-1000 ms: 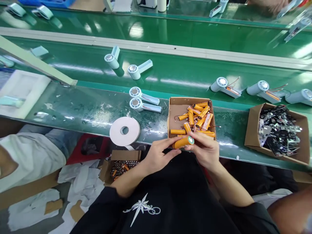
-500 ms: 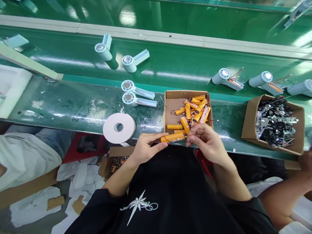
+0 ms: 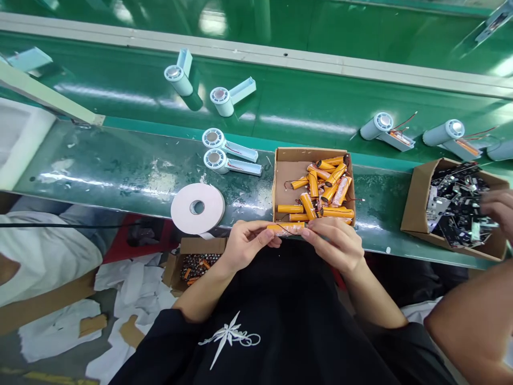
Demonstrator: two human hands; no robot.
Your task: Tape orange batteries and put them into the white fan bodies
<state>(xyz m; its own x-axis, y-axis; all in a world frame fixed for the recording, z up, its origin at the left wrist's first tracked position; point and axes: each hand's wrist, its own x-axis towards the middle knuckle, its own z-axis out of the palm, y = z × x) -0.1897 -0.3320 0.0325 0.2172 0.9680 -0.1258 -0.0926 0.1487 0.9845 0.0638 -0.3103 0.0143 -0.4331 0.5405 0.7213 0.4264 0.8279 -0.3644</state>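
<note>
An orange-wrapped cylindrical battery (image 3: 286, 229) with a dark wire is held level between my two hands, just in front of a cardboard box. My left hand (image 3: 245, 243) pinches its left end between thumb and fingers. Closed on the right end is my right hand (image 3: 335, 240), its fingertips at the edge of the wrap. Behind them, the open cardboard box (image 3: 284, 184) contains several more orange batteries (image 3: 313, 183) lying in a loose heap. A white roll of tape (image 3: 183, 209) lies flat on the bench left of my hands, its loose end hanging over the front edge.
Two pale blue fan housings (image 3: 216, 159) lie behind the tape. More blue housings (image 3: 224, 101) stand on the green conveyor (image 3: 296, 117). At right, a co-worker's hand (image 3: 499, 208) reaches over a box of black circuit boards (image 3: 414, 200). Another box (image 3: 202, 246) sits below the bench.
My right hand has moved left along the battery and now grips its right end. The battery has turned, showing whitish wrap and wire. A co-worker's hand has come to the circuit-board box.
</note>
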